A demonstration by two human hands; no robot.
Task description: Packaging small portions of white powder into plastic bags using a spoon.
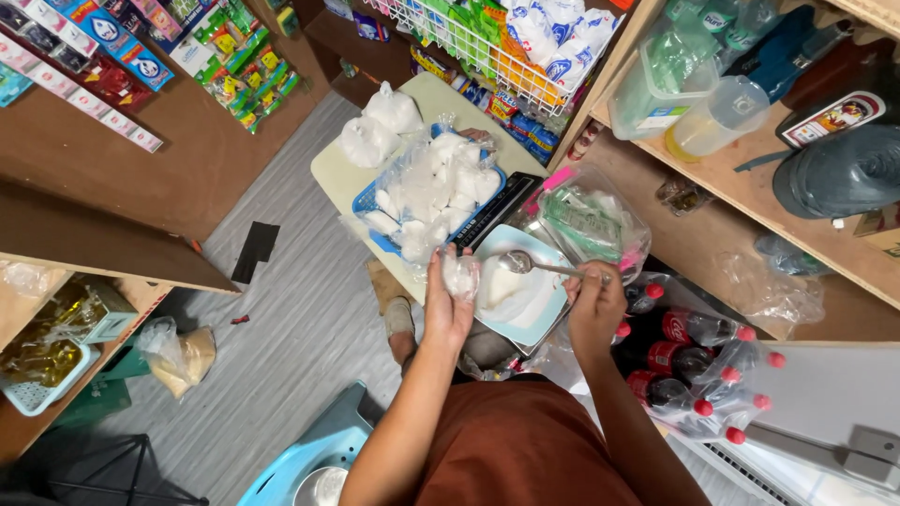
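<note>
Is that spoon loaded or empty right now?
Cannot tell. The right hand holds the spoon level over the pale blue tray of white powder; its bowl looks shiny, but too small to be sure.

The small clear bag [461,275] hid the left hand's [448,302] fingertips, and its contents (some white powder or grains) were too fine to tell. The spoon's [525,264] handle end vanished inside the right hand [594,302]. At five o'clock, the bottles [698,361] blurred under wrap. The blue basin [309,454] was cut off at six o'clock.
</note>
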